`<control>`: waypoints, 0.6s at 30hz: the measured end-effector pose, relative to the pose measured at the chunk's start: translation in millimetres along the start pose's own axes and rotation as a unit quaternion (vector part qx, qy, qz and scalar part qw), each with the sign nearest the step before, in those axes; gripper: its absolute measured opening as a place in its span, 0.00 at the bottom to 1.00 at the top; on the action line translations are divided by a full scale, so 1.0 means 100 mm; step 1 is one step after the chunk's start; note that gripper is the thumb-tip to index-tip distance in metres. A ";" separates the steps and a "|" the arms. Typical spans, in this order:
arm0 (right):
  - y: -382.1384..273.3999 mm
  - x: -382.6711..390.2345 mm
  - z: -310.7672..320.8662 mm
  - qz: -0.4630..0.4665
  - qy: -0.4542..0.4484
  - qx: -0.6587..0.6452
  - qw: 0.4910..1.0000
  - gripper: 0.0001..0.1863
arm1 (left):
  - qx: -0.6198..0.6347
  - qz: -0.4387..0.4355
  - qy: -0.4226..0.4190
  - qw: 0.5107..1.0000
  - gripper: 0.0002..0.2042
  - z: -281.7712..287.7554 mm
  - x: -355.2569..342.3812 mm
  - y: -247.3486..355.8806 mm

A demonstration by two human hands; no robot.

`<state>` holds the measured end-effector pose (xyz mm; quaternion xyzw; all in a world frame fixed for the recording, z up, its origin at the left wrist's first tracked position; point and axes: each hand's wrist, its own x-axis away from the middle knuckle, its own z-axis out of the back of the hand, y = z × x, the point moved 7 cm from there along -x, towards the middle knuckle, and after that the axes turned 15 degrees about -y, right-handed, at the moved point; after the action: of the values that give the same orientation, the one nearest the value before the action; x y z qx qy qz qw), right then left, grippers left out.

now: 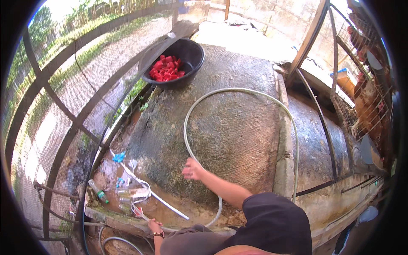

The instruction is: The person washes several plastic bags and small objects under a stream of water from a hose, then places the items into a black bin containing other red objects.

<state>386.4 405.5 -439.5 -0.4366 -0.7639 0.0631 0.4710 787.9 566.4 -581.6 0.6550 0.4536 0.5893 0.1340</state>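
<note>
My left hand [156, 226], with a dark band at the wrist, is low in the view, closed around a pale hose [233, 89] beside the concrete ledge. The hose makes a wide loop over the wet concrete slab. My right hand [194, 169] reaches out over the slab, and the hose passes beneath that hand and forearm. Its fingers are blurred and partly curled, and no object shows in them. Left of the hands, a white pipe [170, 206], a clear bottle [101, 195] with a green label and blue plastic scraps [119, 157] lie in a muddy gutter.
A large black basin [196, 57] of red plastic pieces [166, 69] stands at the slab's far left. Mesh on a dark frame [78, 121] borders the left side. To the right are a low concrete kerb [284, 170], wooden posts [309, 36] and brown hens [368, 100] behind wire.
</note>
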 end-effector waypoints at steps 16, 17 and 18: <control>1.72 -2.00 -0.96 0.158 0.006 0.472 0.867 0.05 | 0.009 0.006 -0.031 0.999 0.14 -0.50 0.41 0.24; 1.85 -2.08 -1.35 0.195 -0.004 0.541 0.818 0.05 | 0.010 0.004 -0.008 1.000 0.14 -0.35 0.45 0.27; 1.97 -2.10 -1.80 0.239 -0.017 0.601 0.762 0.05 | 0.010 0.001 0.013 1.000 0.14 -0.19 0.47 0.30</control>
<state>682.2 316.2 -580.4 -0.2307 -0.4481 0.6271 0.5939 779.3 578.5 -524.2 0.6489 0.4609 0.5933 0.1205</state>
